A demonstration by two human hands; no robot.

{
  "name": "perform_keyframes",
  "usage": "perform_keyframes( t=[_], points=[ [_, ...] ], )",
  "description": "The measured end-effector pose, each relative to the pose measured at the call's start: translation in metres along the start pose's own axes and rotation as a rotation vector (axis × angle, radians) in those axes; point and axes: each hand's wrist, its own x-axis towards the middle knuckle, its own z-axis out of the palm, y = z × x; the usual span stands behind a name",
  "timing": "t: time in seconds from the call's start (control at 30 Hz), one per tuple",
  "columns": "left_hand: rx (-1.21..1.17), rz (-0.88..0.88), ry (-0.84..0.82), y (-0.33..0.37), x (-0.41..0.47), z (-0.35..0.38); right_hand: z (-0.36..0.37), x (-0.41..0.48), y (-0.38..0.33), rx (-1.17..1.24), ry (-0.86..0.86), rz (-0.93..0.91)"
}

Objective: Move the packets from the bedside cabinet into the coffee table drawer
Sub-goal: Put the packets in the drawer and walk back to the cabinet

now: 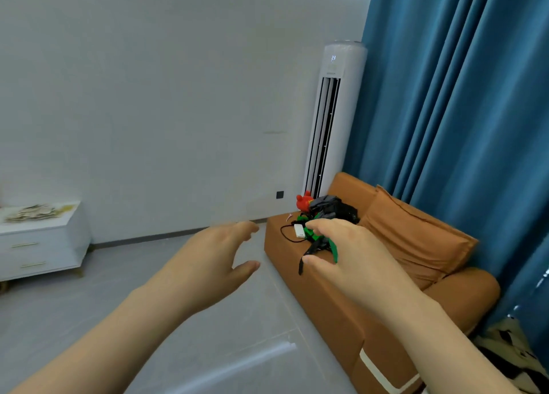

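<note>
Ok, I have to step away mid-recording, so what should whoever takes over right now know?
Left hand: open, empty, held out above the floor.
Right hand: open, apparently empty, in front of the clutter on the orange sofa.
Packets and coffee table: not in view. A white cabinet with shut drawers stands far left; its top is too blurred to read.
Done: nothing visible. Left: find the packets, move them into the drawer.

Pale wall (148, 96), grey floor (89, 298), white drawer unit (44, 245) left, orange sofa (416, 239) right — tower air conditioner (332, 126), teal curtain (460, 96) behind.
</note>
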Motion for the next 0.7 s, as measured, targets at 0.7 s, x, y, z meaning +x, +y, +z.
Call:
perform_keyframes(
  t=[0.7],
  points=[
    [0.115,-0.296,0.032,-0.272,0.182,0.033,0.165,0.348,-0.014,0.113,-0.160,-0.242]
  ],
)
